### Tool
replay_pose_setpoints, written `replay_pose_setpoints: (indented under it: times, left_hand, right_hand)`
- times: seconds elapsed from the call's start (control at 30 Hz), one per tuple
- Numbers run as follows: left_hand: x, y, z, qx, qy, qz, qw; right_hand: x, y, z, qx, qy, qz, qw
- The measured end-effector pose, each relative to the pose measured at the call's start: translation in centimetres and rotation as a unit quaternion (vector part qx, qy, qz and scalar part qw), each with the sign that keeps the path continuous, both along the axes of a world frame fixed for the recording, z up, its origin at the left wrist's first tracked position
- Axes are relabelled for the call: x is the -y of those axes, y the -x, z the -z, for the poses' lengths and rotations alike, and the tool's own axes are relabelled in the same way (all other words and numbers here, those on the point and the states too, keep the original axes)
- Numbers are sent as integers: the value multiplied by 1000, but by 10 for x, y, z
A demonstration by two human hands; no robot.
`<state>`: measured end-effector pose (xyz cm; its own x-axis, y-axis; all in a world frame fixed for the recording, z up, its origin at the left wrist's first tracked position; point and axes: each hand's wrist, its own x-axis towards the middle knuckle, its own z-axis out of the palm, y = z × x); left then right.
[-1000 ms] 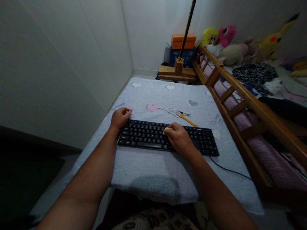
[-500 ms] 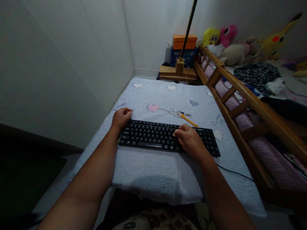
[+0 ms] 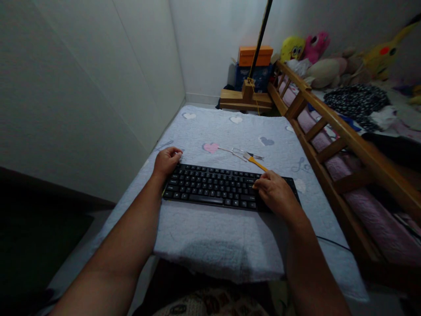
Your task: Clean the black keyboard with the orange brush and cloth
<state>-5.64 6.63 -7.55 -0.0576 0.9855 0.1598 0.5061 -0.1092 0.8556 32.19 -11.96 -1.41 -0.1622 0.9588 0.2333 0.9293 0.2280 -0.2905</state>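
Note:
A black keyboard [image 3: 213, 186] lies across a pale blue blanket [image 3: 210, 237] with heart patterns. My left hand [image 3: 166, 161] is curled round the keyboard's far left corner. My right hand [image 3: 278, 195] rests on the keys near the right end, fingers pinched together; what they hold is too small to make out. Just beyond the keyboard lie a thin metal tool [image 3: 238, 152] and an orange-handled tool [image 3: 258, 164].
A wooden bed rail [image 3: 332, 127] runs along the right, with plush toys [image 3: 305, 48] and clothes on the bed. A wooden stand with a dark pole [image 3: 245, 94] and an orange box [image 3: 255, 55] sit at the far end. White wall on the left. The keyboard cable [image 3: 332, 243] trails right.
My right hand has slid rightward along the keys, from the middle of the keyboard to near its right end. My left hand has stayed at the left corner.

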Motion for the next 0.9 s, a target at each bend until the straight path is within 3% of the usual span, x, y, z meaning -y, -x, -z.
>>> replay_pose_setpoints:
  times: [0.3, 0.63, 0.9]
  left_hand:
    - [0, 0, 2, -5, -4, -7, 1000]
    - [-1, 1, 2, -7, -1, -6, 1000]
    - [0, 1, 0, -7, -5, 0, 1000]
  right_hand:
    - [-5, 16, 5, -55, -20, -29, 998]
    - [-10, 12, 5, -61, -46, 11, 997]
    - [-7, 11, 9, -25, 3, 5, 1000]
